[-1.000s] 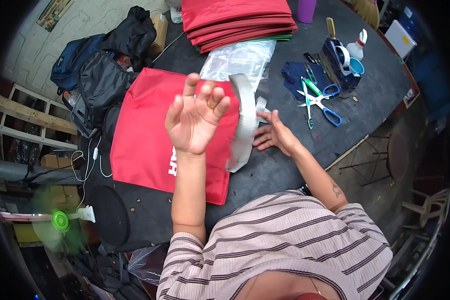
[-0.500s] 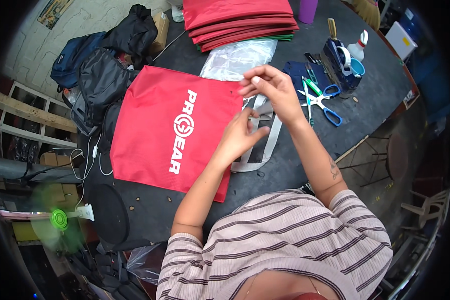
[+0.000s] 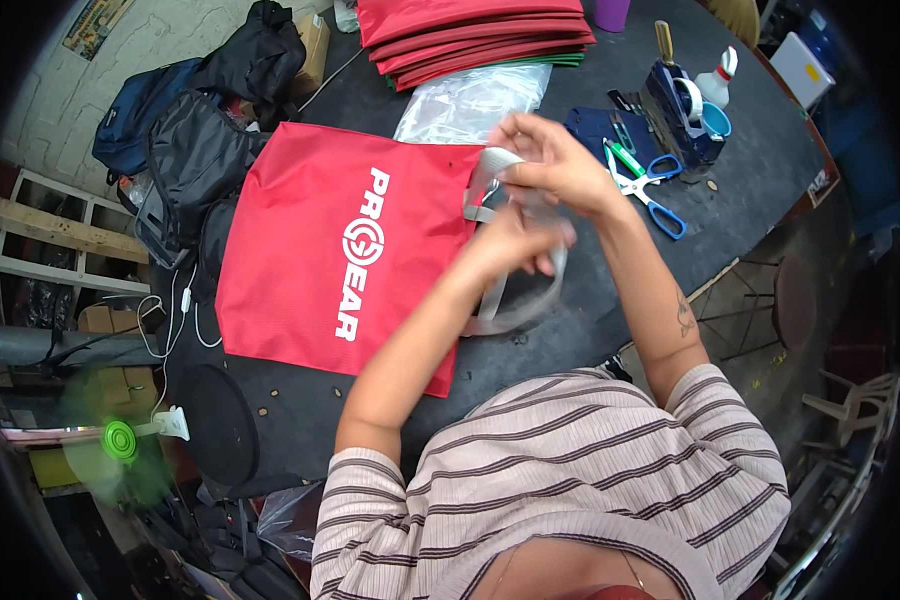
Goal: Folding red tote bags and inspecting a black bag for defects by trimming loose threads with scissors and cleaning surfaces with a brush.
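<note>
A red fabric bag with white lettering lies flat on the dark table, its opening toward the right. Grey webbing straps loop out from that right edge. With thumb and fingers together, my right hand grips a bend of the grey strap just off the bag's upper right corner. Just below it, my left hand is at the straps beside the bag's edge. Motion blurs its fingers, so I cannot make out whether they hold the strap.
Folded red bags are stacked at the back above a clear plastic sheet. Blue-handled scissors, a dark tool holder and a spray bottle stand right. Backpacks lie left; a green fan spins at lower left.
My right hand has closed on the strap and raised a bend of it by the bag's corner. My left hand has shifted right, off the red fabric and in among the straps.
</note>
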